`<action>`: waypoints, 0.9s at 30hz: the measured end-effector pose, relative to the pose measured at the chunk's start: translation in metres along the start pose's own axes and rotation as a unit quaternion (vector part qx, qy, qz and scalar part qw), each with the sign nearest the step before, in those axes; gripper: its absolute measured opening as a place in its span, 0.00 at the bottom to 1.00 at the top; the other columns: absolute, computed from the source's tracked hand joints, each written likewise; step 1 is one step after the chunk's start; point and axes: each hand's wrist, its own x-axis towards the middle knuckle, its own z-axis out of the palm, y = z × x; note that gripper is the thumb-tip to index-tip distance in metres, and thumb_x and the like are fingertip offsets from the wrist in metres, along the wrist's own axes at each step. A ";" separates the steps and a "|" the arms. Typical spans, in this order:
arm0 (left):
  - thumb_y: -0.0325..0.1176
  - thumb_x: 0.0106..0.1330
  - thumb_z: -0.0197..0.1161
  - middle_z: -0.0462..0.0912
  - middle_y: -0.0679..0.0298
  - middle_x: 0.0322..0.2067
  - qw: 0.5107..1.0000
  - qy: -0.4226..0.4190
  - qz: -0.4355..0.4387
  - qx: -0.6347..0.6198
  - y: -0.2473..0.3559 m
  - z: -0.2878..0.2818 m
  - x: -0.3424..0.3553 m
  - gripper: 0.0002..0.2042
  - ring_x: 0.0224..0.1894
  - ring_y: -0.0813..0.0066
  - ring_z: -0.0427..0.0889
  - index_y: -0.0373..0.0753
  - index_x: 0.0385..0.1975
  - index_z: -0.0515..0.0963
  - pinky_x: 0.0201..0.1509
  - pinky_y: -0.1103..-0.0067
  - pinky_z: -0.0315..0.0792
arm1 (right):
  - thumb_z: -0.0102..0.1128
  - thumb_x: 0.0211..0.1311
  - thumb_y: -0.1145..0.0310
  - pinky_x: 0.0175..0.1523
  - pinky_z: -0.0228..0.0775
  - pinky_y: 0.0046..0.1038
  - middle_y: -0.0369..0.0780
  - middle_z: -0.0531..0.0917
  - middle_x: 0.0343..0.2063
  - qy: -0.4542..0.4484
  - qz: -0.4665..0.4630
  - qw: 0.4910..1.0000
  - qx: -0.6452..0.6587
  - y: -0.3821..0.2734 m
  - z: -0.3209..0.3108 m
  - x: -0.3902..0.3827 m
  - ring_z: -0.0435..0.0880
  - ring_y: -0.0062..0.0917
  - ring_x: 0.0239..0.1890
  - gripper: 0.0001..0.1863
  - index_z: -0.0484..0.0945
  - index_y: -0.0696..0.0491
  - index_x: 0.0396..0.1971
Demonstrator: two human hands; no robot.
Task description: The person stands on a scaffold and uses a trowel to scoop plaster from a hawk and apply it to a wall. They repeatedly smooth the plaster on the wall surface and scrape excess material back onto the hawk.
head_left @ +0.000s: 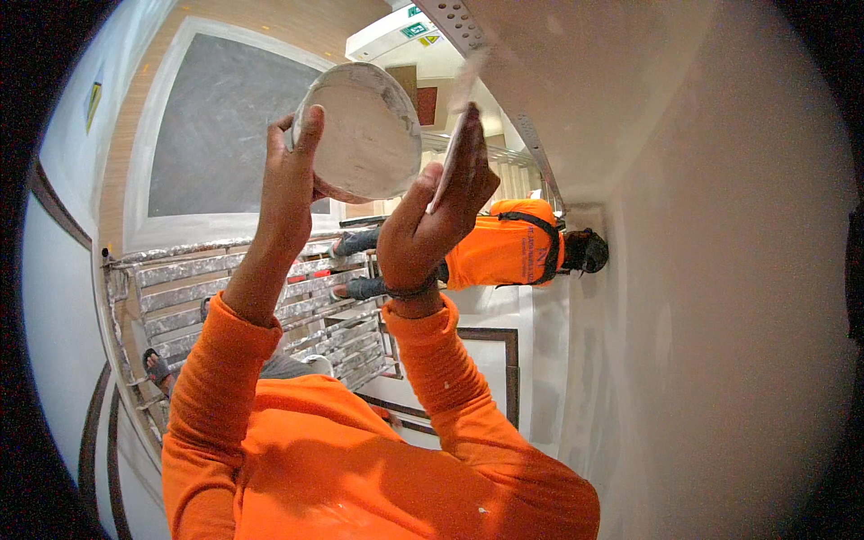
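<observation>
Apparently I'm scraping: my left fingers [311,131] grip the smeared bowl [367,130], right fingers [467,155] a flat scraper [450,166]. Next calls for steady wrists.

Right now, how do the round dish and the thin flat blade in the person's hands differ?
The round dish turns its broad, smeared face to the camera, while the thin flat blade appears nearly edge-on. The dish fills much more of the view than the blade's narrow strip. The left hand grips the dish by its edge; the right hand holds the blade between thumb and fingers. Both look pale and are held up.
</observation>
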 end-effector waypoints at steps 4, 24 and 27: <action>0.59 0.60 0.59 0.72 0.47 0.46 1.000 0.026 0.007 0.009 0.002 -0.009 0.003 0.39 0.38 0.60 0.83 0.34 0.59 0.53 0.34 0.71 0.82 | 0.39 0.70 0.64 0.57 0.59 0.40 0.50 0.68 0.60 0.031 -0.080 0.994 -0.068 0.031 -0.010 -0.006 0.72 0.43 0.54 0.24 0.64 0.59 0.61; 0.60 0.59 0.59 0.70 0.40 0.47 1.000 -0.002 0.007 0.026 -0.002 -0.007 0.001 0.41 0.40 0.53 0.83 0.31 0.58 0.53 0.35 0.71 0.83 | 0.43 0.62 0.75 0.64 0.54 0.38 0.55 0.69 0.56 0.099 0.165 0.981 -0.009 0.064 -0.022 -0.015 0.67 0.45 0.58 0.22 0.64 0.66 0.57; 0.59 0.60 0.59 0.71 0.41 0.46 1.000 -0.013 -0.008 0.004 0.004 -0.004 -0.006 0.40 0.40 0.53 0.83 0.31 0.58 0.53 0.35 0.71 0.83 | 0.46 0.60 0.76 0.64 0.55 0.38 0.56 0.69 0.56 0.094 0.140 0.985 0.024 0.044 -0.005 0.001 0.68 0.44 0.59 0.24 0.63 0.67 0.57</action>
